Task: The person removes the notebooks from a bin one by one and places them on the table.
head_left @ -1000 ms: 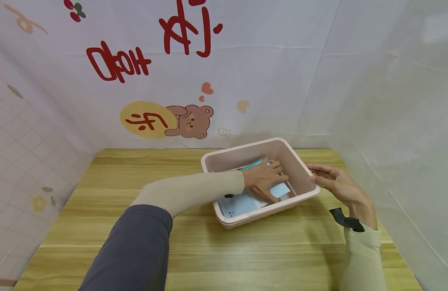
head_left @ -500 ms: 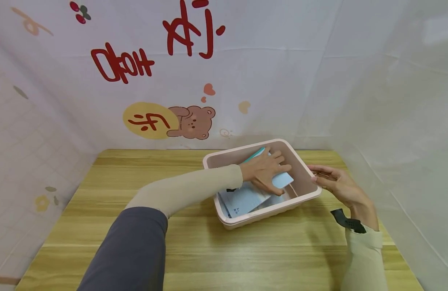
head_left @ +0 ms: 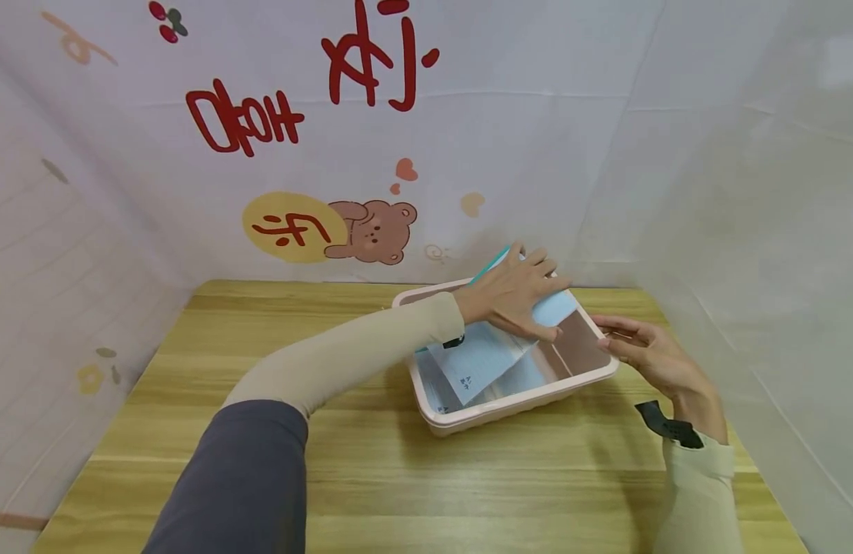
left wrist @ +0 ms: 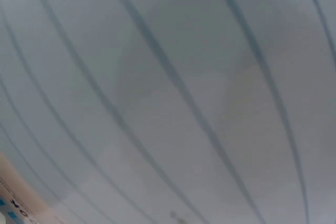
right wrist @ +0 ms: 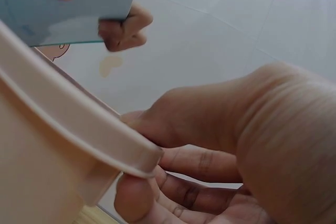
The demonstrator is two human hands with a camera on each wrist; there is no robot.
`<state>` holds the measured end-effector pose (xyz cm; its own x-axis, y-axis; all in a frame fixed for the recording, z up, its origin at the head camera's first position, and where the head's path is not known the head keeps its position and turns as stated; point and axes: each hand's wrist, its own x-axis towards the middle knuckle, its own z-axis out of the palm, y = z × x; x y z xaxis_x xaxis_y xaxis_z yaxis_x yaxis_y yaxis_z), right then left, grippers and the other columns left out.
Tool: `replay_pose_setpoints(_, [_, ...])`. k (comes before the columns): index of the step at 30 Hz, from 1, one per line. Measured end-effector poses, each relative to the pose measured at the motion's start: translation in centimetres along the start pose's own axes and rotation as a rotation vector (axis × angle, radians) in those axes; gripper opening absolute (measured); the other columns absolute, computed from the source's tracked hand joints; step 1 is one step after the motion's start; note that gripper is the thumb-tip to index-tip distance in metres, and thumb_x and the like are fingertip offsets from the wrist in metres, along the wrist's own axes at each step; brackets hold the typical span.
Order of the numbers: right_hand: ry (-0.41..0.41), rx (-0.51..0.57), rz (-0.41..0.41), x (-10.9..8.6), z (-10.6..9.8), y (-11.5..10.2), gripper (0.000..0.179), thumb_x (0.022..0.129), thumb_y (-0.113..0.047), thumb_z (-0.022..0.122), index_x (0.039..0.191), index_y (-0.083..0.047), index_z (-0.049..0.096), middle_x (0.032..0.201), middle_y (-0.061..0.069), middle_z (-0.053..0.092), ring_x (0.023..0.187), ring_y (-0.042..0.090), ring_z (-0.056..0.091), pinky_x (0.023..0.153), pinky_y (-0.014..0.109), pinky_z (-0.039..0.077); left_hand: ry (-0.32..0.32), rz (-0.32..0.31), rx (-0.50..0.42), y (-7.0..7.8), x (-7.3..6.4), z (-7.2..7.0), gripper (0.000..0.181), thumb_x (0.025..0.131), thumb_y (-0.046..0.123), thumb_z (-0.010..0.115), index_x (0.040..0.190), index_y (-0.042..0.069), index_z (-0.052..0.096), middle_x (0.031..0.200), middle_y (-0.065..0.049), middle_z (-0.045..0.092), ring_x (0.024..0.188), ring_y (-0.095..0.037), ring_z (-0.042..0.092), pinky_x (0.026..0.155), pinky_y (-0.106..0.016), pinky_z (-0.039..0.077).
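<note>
In the head view a beige plastic basket (head_left: 526,402) sits on the wooden table. My left hand (head_left: 514,292) grips a light-blue notebook (head_left: 483,355) with a teal edge, thumb on one side and fingers round the far edge. The notebook is tilted, its upper part above the basket's back rim and its lower corner still inside. Lined paper (left wrist: 157,103) fills the left wrist view. Another pale-blue booklet (head_left: 434,385) lies on the basket floor, partly covered. My right hand (head_left: 651,355) pinches the basket's right rim between thumb and fingers, as the right wrist view shows closely.
The wooden table (head_left: 371,477) reaches back to a white cloth wall (head_left: 537,154) printed with a bear and red characters. Another pale sheet wall (head_left: 765,254) stands close along the right side, near my right hand.
My left hand has risen out of the basket with the notebook, which has tilted and shifted up and back. The booklet beneath shows more. My right hand has stayed at the rim.
</note>
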<state>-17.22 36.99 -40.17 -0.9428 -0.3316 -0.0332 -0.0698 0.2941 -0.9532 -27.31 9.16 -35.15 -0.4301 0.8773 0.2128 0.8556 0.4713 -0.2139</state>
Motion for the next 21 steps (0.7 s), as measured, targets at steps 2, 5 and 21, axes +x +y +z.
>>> replay_pose_setpoints(2, [-0.007,0.019,-0.003,-0.1,0.0,0.0,0.05,0.104,-0.007,0.058,0.148,0.008,0.043,0.133,-0.012,0.063,0.113,0.001,0.066,0.089,0.018,0.055,0.024,-0.006,0.002,-0.2,0.0,-0.8,0.08,0.081,0.083,0.047,0.143,0.032,0.05,0.122,0.004,0.058,0.11,-0.016,0.047,0.094,-0.043,0.034])
replay_pose_setpoints(5, [-0.01,0.032,-0.003,-0.2,0.1,0.0,0.05,0.104,-0.006,0.058,0.149,0.008,0.043,0.133,-0.012,0.063,0.114,0.0,0.065,0.091,0.017,0.054,0.07,-0.015,-0.001,-0.4,-0.2,-1.8,0.079,0.081,0.082,0.048,0.142,0.032,0.053,0.119,0.004,0.058,0.108,-0.016,0.047,0.093,-0.042,0.033])
replay_pose_setpoints(21, [-0.009,0.083,-0.011,-0.4,0.4,0.1,0.048,0.104,-0.003,0.056,0.15,0.005,0.044,0.134,-0.014,0.063,0.116,-0.001,0.063,0.093,0.014,0.051,0.311,-0.111,-0.021,-3.5,-2.4,-8.1,0.071,0.079,0.075,0.049,0.13,0.026,0.058,0.112,0.004,0.058,0.108,-0.017,0.046,0.098,-0.046,0.032])
